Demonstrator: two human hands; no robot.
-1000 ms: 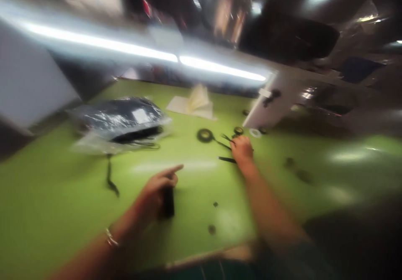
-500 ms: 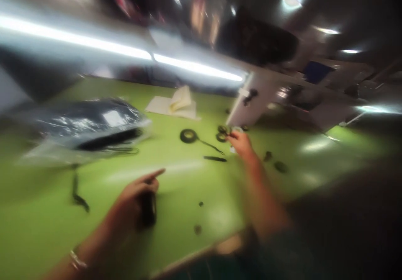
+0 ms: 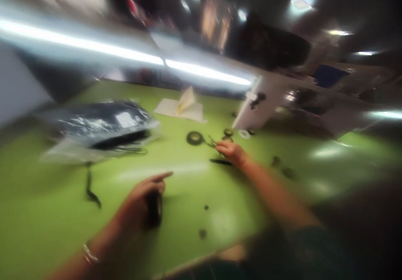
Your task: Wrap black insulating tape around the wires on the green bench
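Observation:
My left hand (image 3: 146, 196) is closed round a black object (image 3: 154, 209) with a pale inner edge, perhaps a roll of tape, its index finger stretched to the right. Farther off, my right hand (image 3: 230, 151) is pinched on a thin dark tool (image 3: 211, 140), too blurred to name. That hand is just right of a black tape roll (image 3: 194, 137), near the roll's dark strip. A black pen-like stick (image 3: 220, 162) lies below the right hand. Behind it are another black roll (image 3: 228, 132) and a white ring (image 3: 244, 134).
On the left of the green table (image 3: 179, 238) lies a plastic-wrapped dark package (image 3: 109, 123). A dark strap (image 3: 91, 190) is in front of it. Open white paper (image 3: 182, 108) lies at the back, beside an upright panel (image 3: 251, 114). Small dark bits (image 3: 206, 207) lie near the front edge.
My right hand has moved left and toward me, from the black rolls to beside the tape roll, with the thin tool showing. My left hand keeps its hold. The whole view has shifted slightly.

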